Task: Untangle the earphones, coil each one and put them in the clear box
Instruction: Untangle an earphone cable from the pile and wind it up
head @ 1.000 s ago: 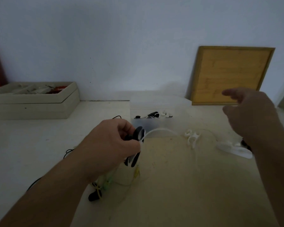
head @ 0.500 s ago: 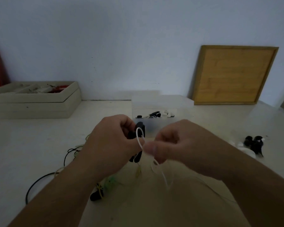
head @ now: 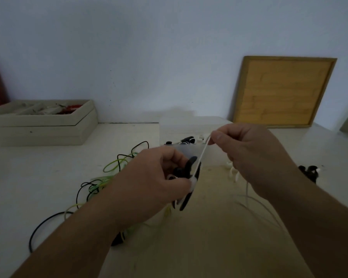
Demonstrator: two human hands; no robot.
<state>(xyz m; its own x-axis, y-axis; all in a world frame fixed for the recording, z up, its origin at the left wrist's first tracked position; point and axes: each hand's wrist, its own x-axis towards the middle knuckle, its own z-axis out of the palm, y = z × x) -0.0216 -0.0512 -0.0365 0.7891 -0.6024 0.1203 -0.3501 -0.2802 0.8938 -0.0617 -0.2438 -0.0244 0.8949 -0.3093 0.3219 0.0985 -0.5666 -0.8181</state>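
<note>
My left hand [head: 155,177] grips a black coil holder [head: 189,173] with white earphone cable wound on it, above the table's middle. My right hand [head: 247,149] pinches the white cable [head: 204,151] and holds it taut, up and to the right of the holder. The rest of that cable trails down under my right wrist, with white earbuds [head: 232,172] lying on the table. The clear box [head: 169,129] stands behind my hands and holds coiled earphones [head: 189,139]. A tangle of black and green cables [head: 100,183] lies left of my left arm.
A beige tray [head: 40,125] with small items sits at the back left against the wall. A wooden framed board [head: 283,91] leans on the wall at the back right. A dark bundle of earphones [head: 309,171] lies on the table to the right.
My right hand came in from the far right, took the white cable beside my left hand, then drew it up and to the right until taut.
</note>
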